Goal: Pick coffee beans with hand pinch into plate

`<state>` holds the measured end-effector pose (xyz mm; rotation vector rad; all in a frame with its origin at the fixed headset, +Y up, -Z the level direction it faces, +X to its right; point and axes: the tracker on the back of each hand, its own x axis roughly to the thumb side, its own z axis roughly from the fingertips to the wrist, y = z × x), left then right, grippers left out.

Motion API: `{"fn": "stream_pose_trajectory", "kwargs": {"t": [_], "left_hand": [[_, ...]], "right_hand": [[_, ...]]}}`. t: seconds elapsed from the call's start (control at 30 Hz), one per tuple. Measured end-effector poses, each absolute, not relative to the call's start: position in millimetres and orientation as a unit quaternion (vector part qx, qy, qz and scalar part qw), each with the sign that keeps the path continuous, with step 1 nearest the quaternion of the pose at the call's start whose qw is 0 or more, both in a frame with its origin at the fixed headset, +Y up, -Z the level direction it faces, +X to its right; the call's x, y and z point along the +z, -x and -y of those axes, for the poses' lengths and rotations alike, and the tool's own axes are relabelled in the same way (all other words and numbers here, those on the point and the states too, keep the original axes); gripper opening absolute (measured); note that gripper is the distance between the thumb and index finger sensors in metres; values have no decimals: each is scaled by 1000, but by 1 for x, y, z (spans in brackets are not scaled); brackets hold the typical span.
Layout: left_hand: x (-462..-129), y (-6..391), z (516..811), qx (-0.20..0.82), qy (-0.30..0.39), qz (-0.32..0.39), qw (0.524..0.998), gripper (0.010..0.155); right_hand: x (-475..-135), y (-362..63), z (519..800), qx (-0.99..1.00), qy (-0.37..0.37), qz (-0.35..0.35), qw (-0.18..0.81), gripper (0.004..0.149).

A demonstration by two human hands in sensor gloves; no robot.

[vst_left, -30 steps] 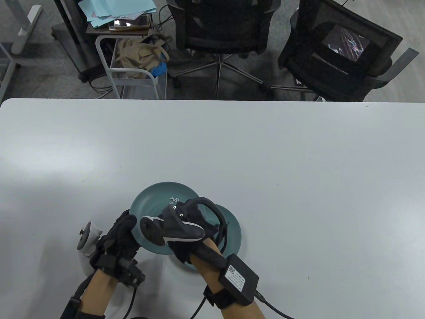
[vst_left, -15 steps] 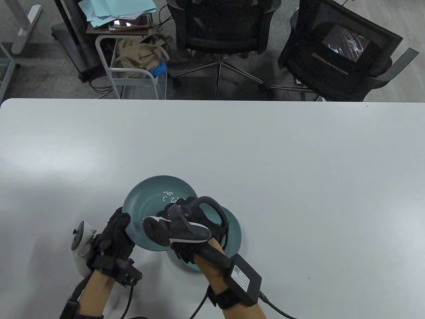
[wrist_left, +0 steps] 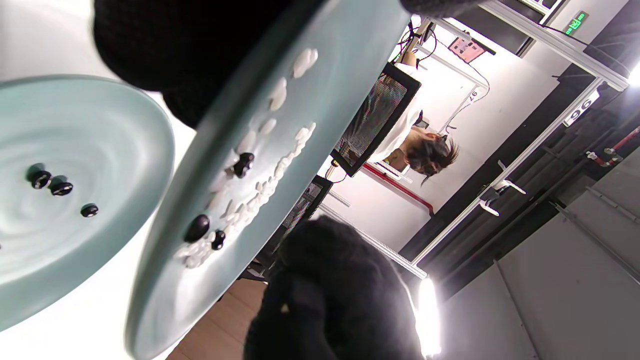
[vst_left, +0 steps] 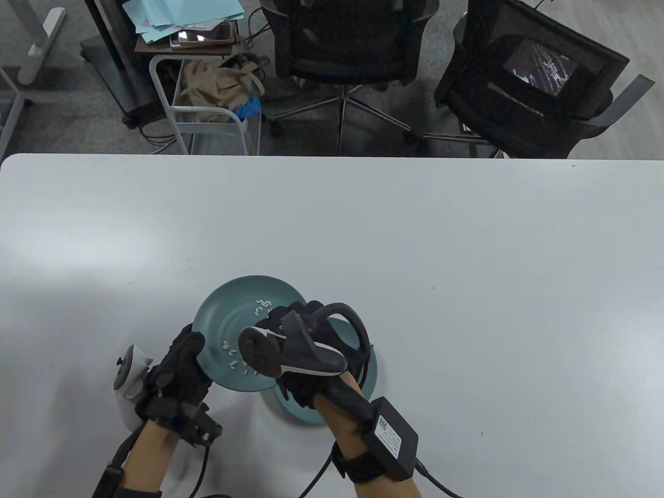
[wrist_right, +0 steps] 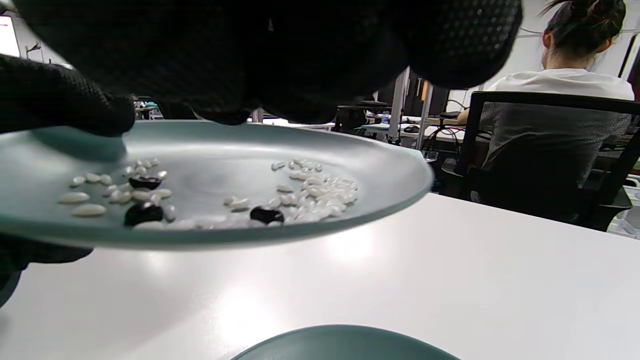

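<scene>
My left hand [vst_left: 193, 348] grips the left rim of a teal plate [vst_left: 231, 316] and holds it lifted and tilted. This plate carries white rice grains [vst_left: 262, 307] and three dark coffee beans [wrist_right: 143, 212]. A second teal plate [vst_left: 298, 414] lies on the table beneath it, with three coffee beans [wrist_left: 61, 188] in it. My right hand [vst_left: 290, 317] hovers over the right side of the held plate [wrist_right: 225, 145], its fingertips [wrist_right: 280, 95] bunched together just above the grains. I cannot see whether a bean is between them.
The white table [vst_left: 441, 249] stretches far and right of the plates. Two black office chairs [vst_left: 342, 46] [vst_left: 529, 88] and a white cart [vst_left: 207, 104] stand beyond its far edge.
My right hand has moved right and a little toward me, uncovering more rice on the held plate. The held plate shifted slightly left, then stayed put.
</scene>
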<state>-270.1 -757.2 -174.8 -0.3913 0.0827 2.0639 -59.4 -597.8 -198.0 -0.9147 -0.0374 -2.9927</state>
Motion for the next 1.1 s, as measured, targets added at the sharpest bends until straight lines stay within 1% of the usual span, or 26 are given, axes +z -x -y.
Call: {"fn": "stream_pose_trajectory", "kwargs": {"t": [0.3, 0.33, 0.43, 0.5, 0.63, 0.7, 0.77, 1.1], "left_hand": [[-175, 272, 756, 857, 159, -32, 490, 61], [-175, 272, 756, 857, 158, -32, 489, 61], [-175, 274, 756, 859, 155, -35, 486, 61], [-175, 274, 756, 859, 155, -35, 486, 61], [-175, 274, 756, 859, 155, -36, 487, 61], [-175, 275, 756, 859, 155, -36, 487, 61], [-175, 275, 757, 859, 155, -38, 487, 61], [-175, 276, 757, 858, 154, -41, 489, 61]], "right_hand": [[-196, 37, 579, -960, 277, 18, -32, 35], [-195, 35, 577, -961, 276, 11, -34, 35], [-195, 29, 573, -965, 260, 11, -34, 35], [-195, 26, 572, -969, 245, 27, -27, 35], [-198, 19, 572, -972, 231, 33, -26, 36], [-200, 14, 574, -977, 209, 45, -23, 35], [-202, 11, 576, -978, 205, 40, -19, 35], [-210, 2, 582, -983, 173, 65, -15, 35]]}}
